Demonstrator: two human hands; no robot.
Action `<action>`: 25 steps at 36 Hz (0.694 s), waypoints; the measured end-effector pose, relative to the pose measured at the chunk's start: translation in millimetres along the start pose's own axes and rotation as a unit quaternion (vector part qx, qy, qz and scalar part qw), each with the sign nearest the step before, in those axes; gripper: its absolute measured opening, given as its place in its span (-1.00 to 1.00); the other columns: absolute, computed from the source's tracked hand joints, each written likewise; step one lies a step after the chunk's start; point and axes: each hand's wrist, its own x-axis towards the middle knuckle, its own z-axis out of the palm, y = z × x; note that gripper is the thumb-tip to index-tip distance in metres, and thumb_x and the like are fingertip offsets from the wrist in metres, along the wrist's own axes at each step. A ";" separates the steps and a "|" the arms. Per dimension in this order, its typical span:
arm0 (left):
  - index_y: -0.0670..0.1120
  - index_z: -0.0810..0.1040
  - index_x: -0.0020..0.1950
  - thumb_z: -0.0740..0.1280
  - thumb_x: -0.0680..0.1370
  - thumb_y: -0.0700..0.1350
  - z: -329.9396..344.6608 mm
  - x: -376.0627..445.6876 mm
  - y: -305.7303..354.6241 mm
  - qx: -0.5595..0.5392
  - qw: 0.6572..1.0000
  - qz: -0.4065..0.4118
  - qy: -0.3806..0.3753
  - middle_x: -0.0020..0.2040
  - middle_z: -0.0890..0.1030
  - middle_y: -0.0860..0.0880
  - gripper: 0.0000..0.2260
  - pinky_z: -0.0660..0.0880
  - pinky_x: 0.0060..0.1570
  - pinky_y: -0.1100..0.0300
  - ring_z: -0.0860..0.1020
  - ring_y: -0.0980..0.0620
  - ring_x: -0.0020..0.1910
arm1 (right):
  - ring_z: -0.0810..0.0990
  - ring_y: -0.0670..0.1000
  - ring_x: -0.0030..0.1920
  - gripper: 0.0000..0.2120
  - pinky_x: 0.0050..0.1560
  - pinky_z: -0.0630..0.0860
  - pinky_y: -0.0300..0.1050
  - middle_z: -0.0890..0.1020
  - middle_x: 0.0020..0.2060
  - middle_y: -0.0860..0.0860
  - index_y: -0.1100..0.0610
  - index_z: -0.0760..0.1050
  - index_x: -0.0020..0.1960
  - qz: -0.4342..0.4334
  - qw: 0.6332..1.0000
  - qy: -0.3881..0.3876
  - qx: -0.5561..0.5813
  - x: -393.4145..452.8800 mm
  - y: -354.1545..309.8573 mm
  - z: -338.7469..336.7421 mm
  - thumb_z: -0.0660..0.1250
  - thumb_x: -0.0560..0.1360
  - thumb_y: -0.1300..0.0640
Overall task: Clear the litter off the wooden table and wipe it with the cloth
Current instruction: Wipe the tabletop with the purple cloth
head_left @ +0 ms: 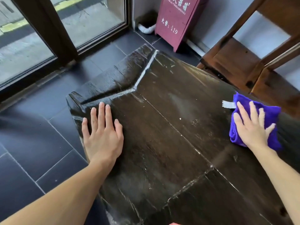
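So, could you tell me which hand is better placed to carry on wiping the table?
The right hand. It already presses flat on the purple cloth near the table's right edge. The left hand lies flat on the bare wooden table by its left edge, far from the cloth.

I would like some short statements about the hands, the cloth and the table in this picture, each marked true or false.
1. The right hand presses flat on the purple cloth. True.
2. The left hand holds a crumpled paper. False: it lies flat on the wooden table, fingers straight, holding nothing.
3. The cloth lies near the table's right edge. True.
4. A red box stands on the table. False: it stands on the floor by the wall.
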 end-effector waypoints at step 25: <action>0.01 -0.05 0.69 -0.14 0.71 0.12 -5.5 2.4 3.0 0.023 1.000 0.000 0.001 0.69 -0.10 0.09 -0.45 -0.16 0.62 -0.04 -0.09 0.04 0.67 | 0.06 0.18 0.63 -0.50 0.30 -0.06 0.72 0.11 0.64 -0.12 -0.40 0.07 0.55 -0.153 0.988 -0.032 -0.003 -204.7 -175.2 56.2 -0.03 0.62 -0.33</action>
